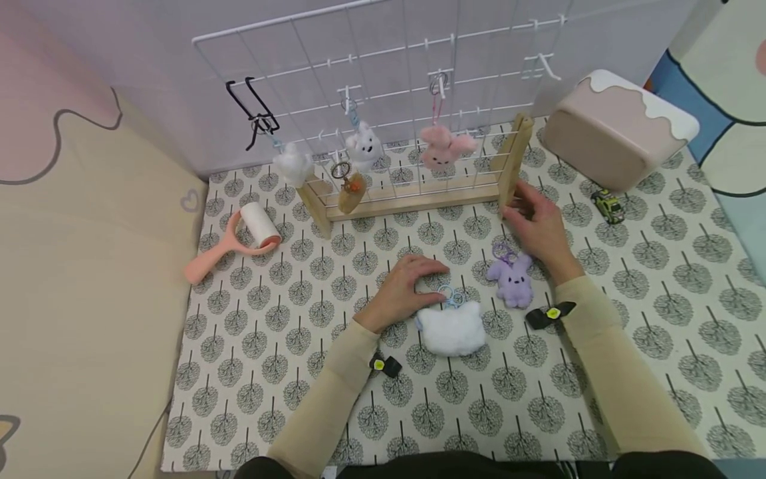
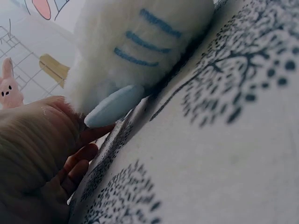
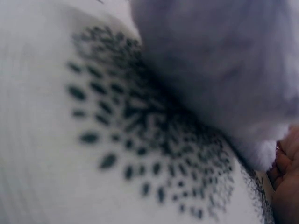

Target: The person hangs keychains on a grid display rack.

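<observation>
Left hand (image 1: 403,293) relaxed, fingers gently bent, just beside white plush (image 1: 453,330) on desk (image 1: 251,399), right hand (image 1: 541,226) gripping wooden foot (image 1: 513,159) of wire rack (image 1: 413,201), purple plush (image 1: 513,282) near.

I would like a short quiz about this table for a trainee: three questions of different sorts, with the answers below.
1. True or false: the white plush on the tablecloth lies nearer to the left hand than to the right hand.

2. What is the right hand touching?
A) the lint roller
B) a wooden support of the wire rack
C) the storage box

3. Fill in: the pink plush hangs from a hook whose colour is ____.

Key: 1. True. 2. B. 3. White.
</observation>
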Demonstrator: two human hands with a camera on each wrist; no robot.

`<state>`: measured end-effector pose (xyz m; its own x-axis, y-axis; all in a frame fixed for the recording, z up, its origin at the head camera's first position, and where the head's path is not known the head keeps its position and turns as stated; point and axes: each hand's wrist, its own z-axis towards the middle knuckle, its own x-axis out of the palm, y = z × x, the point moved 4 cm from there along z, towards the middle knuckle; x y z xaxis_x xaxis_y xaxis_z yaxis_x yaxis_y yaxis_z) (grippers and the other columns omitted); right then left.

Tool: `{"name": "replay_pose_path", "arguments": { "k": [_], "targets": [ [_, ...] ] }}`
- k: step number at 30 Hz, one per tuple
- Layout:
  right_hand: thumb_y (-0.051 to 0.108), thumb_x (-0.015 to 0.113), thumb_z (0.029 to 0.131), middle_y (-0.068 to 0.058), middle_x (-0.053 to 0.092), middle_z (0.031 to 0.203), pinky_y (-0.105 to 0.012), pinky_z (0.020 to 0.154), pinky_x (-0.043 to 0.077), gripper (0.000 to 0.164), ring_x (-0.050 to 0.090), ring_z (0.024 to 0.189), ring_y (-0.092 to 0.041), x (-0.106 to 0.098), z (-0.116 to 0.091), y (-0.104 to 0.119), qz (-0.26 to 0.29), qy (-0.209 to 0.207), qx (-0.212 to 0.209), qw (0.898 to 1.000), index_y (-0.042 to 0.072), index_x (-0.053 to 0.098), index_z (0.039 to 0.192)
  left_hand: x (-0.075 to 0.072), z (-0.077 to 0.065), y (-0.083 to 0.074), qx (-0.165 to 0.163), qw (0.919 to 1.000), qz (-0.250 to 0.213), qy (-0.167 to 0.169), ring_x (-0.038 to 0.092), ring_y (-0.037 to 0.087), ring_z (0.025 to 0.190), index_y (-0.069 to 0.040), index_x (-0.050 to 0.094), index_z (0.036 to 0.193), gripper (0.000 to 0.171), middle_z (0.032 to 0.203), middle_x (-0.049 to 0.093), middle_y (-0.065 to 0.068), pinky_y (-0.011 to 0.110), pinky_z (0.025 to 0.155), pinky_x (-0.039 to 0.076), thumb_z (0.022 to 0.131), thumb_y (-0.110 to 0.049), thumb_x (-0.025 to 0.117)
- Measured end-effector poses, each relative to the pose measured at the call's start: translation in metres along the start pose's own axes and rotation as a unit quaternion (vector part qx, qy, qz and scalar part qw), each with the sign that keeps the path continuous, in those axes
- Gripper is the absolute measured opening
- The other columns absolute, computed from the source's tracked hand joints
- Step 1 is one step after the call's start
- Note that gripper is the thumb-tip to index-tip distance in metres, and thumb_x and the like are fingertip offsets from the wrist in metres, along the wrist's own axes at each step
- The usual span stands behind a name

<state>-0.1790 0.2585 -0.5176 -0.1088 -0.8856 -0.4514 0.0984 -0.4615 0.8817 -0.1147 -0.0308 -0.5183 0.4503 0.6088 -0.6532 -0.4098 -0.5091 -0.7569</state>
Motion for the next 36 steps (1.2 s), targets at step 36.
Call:
{"name": "replay_pose_path", "arguments": {
  "k": [36],
  "targets": [
    [0.017,0.072,0.102,-0.021,0.067,0.139,-0.014,0.089,0.047,0.062,0.062,0.106,0.000,0.0004,-0.0014,0.0009,-0.001,0.001,0.016,1.000,0.024,0.050,0.159,-0.0019,0.0006,0.0005,0.010,0.9972,-0.068,-0.027,0.062,0.007,0.099,-0.017,0.082,0.100,0.014,0.101,0.077,-0.008,0.031,0.097,0.048,0.088,-0.024,0.086]
  ]
}}
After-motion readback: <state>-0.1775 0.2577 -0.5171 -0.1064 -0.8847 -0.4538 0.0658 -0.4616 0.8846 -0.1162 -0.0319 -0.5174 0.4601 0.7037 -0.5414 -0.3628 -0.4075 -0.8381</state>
